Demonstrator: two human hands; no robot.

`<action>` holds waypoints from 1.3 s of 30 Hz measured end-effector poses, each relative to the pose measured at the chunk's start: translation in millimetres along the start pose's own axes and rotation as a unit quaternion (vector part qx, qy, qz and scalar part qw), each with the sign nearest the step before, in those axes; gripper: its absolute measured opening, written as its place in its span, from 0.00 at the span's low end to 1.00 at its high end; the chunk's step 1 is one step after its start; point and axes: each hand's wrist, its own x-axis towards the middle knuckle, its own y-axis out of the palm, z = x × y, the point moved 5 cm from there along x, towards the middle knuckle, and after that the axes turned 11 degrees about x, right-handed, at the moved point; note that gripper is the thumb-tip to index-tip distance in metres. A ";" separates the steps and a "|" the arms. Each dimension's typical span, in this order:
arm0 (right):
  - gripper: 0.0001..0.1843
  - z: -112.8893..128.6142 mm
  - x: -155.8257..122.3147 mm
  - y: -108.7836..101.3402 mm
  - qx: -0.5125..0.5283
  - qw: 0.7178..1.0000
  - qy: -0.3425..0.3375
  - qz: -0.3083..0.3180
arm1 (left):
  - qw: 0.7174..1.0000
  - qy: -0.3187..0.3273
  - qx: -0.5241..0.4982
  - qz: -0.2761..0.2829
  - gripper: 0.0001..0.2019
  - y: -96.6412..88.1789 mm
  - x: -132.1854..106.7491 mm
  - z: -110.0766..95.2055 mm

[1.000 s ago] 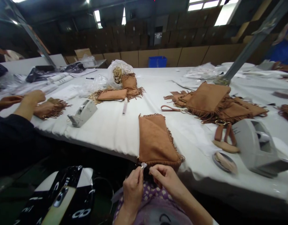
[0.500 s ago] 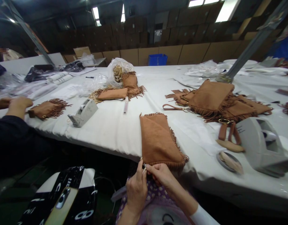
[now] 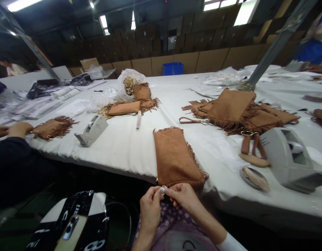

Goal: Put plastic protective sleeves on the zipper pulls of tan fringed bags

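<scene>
Both my hands are raised at the table's near edge, just below a folded tan suede fringed pouch [image 3: 174, 157]. My left hand [image 3: 150, 213] and my right hand [image 3: 183, 197] pinch a small whitish, translucent piece [image 3: 163, 190] between their fingertips. A small gold metal fitting [image 3: 157, 181] shows at the pouch's lower left corner, close to my left hand. Most of the piece is hidden by my fingers, so its exact kind is unclear. Under my hands lies purple patterned cloth [image 3: 168, 216] on my lap.
A co-worker's hand [image 3: 19, 129] rests beside another fringed pouch [image 3: 53, 127] at the left. More pouches lie on the white-covered table [image 3: 129, 150], with grey tape dispensers [image 3: 91, 130] [image 3: 289, 157], brown straps [image 3: 246, 144], and a phone [image 3: 70, 227] below left.
My hands have come closer together around the small piece, which now sits between their fingertips. The view has shifted slightly, and the co-worker's hand sits lower in the picture.
</scene>
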 end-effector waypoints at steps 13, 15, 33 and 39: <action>0.24 -10.1 -7.4 21.2 0.179 0.982 -0.015 0.061 | 0.973 -0.098 -0.204 0.045 0.15 3.4 13.1 14.3; 0.24 -9.5 -6.9 23.1 0.178 0.982 -0.032 0.054 | 0.948 -0.141 -0.269 0.096 0.16 6.6 15.6 16.8; 0.23 -7.7 -9.2 -8.0 -0.131 0.966 -0.199 -0.103 | 0.882 -0.211 -0.384 0.173 0.20 7.3 15.5 23.8; 0.24 -2.4 -22.5 20.8 0.067 0.990 -0.120 0.014 | 0.946 -0.115 -0.284 0.101 0.19 5.0 8.8 9.1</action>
